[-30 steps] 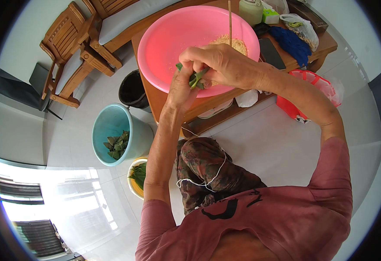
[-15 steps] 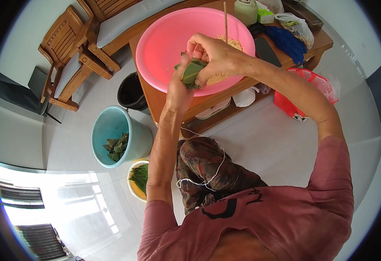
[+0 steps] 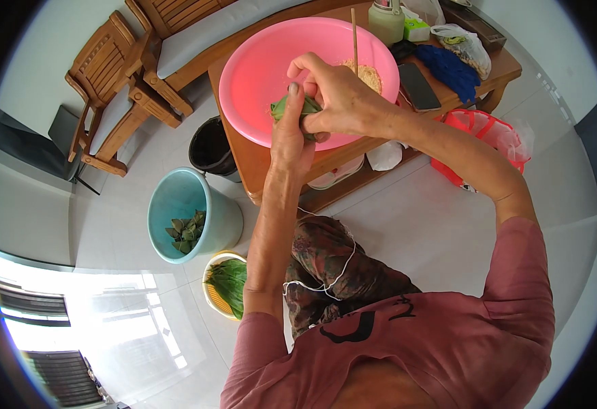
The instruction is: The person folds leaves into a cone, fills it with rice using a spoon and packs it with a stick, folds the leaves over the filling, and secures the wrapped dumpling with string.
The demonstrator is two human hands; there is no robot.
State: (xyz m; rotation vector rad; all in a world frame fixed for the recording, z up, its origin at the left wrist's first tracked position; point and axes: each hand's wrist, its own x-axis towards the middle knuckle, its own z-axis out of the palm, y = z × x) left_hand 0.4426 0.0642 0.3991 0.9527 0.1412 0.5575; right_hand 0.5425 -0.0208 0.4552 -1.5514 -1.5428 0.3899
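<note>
A folded green leaf parcel, a zongzi, is between my two hands over the near side of the pink basin. My left hand wraps round it from below, its thumb pointing up along the leaf. From the right, my right hand presses thumb and fingers on the parcel, with the index finger curled above it. Both hands hide much of the parcel. Pale grain lies in the basin's right part, and a thin stick stands upright in it.
On the floor to my left are a light blue bucket with several wrapped zongzi, a basket of long green leaves and a black bin. The wooden table carries a phone and blue cloth. White string crosses my leg.
My left thumb has come up straight over the parcel, and the parcel is turned and more covered. My right hand has shifted slightly. The view has moved a little.
</note>
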